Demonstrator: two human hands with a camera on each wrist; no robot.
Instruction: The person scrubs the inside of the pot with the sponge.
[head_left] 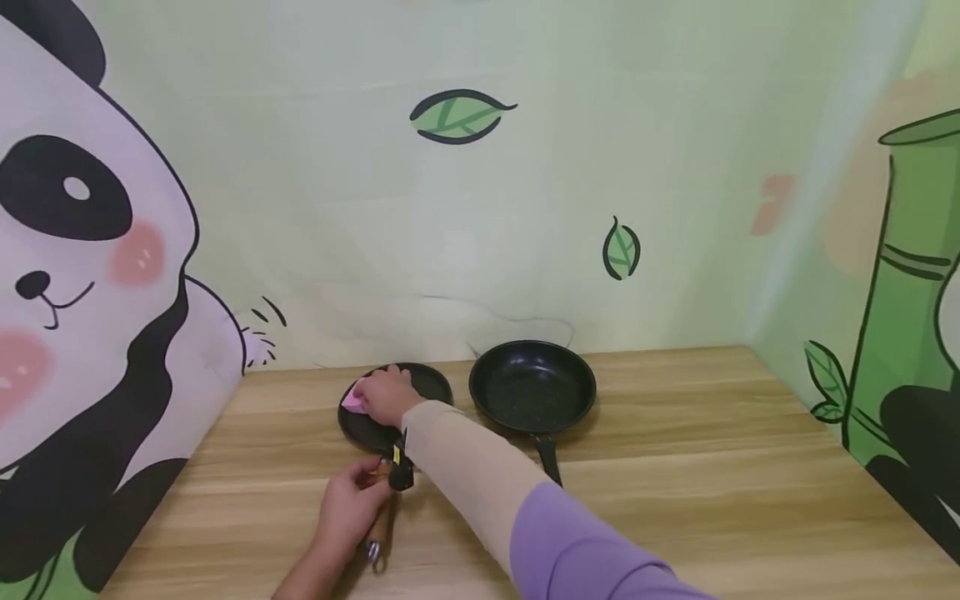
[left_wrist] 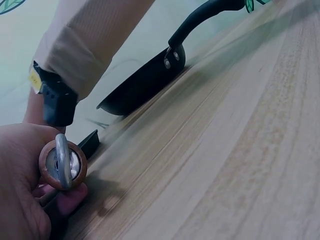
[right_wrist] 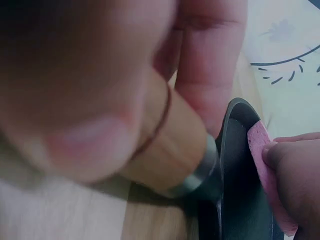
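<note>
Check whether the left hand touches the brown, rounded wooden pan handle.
Touching: the right wrist view shows the left hand gripping the handle between thumb and fingers.

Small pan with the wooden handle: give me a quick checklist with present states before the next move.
1. Left hand grips the wooden handle: ok.
2. Right hand holds the pink sponge: ok.
3. Sponge is within the rim of the small pan: ok.
4. Large pan is apart from the small one: ok, tabletop shows between.
5. Surface beneath the sponge is clean: cannot tell, hidden.
</note>
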